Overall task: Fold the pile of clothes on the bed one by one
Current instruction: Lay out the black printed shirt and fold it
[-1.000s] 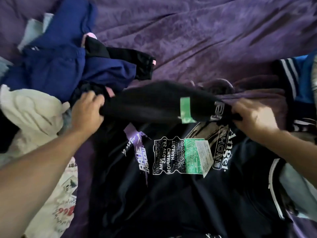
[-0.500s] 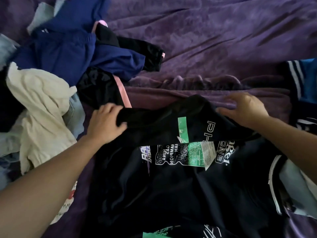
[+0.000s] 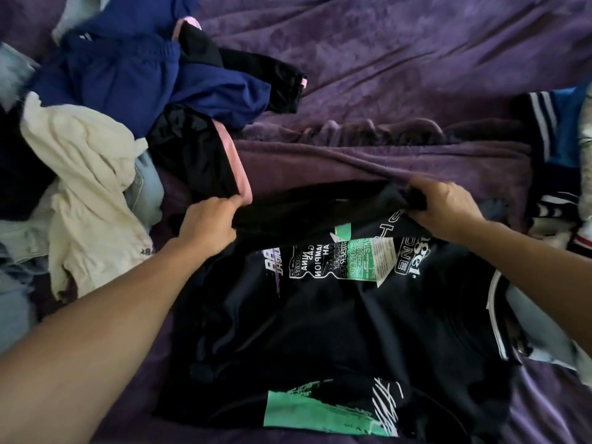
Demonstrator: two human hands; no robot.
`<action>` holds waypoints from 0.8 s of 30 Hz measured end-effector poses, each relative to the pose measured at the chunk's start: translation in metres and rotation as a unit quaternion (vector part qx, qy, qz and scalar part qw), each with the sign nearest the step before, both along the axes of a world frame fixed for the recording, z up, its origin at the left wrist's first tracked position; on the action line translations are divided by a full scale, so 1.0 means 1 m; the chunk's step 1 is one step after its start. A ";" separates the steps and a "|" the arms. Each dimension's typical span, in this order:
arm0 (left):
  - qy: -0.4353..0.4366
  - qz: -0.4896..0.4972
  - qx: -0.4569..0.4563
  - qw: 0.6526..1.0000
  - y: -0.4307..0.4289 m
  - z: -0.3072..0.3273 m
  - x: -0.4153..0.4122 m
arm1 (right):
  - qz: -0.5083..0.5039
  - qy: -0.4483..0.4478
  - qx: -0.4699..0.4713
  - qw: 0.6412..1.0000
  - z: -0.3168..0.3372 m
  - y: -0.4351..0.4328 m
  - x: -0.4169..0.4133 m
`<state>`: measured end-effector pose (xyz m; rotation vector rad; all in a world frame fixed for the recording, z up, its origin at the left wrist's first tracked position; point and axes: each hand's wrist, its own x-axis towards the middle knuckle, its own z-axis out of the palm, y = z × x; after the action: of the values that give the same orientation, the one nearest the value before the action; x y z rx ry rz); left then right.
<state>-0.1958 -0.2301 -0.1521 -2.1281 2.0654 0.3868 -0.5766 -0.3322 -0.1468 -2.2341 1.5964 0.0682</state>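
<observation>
A black T-shirt point(image 3: 320, 331) with white and green prints lies spread on the purple bed in front of me. Its far edge is rolled over toward me. My left hand point(image 3: 209, 224) grips the left end of that rolled edge, and my right hand point(image 3: 445, 208) grips the right end. The unfolded pile point(image 3: 121, 91) of blue, black, pink-trimmed and cream clothes lies at the upper left, just beyond my left hand.
The purple bedspread point(image 3: 400, 59) stretches wrinkled across the far side. A ridge of purple blanket point(image 3: 368, 155) runs just past my hands. Striped blue and navy garments point(image 3: 557, 129) lie at the right edge, and a light blue cloth point(image 3: 538, 328) sits under my right forearm.
Both hands have drawn the folded edge of the black T-shirt toward me and lower onto the shirt, covering more of the print. My right hand has closed on the cloth.
</observation>
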 end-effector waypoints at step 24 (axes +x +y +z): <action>-0.047 -0.138 0.234 0.961 0.314 -0.017 -0.046 | -0.014 0.104 0.184 0.977 -0.008 0.345 -0.074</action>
<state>-0.2422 0.0840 -0.1691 -1.5360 1.9390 0.6452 -0.6507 0.0131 -0.1546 -1.9651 1.5661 0.5599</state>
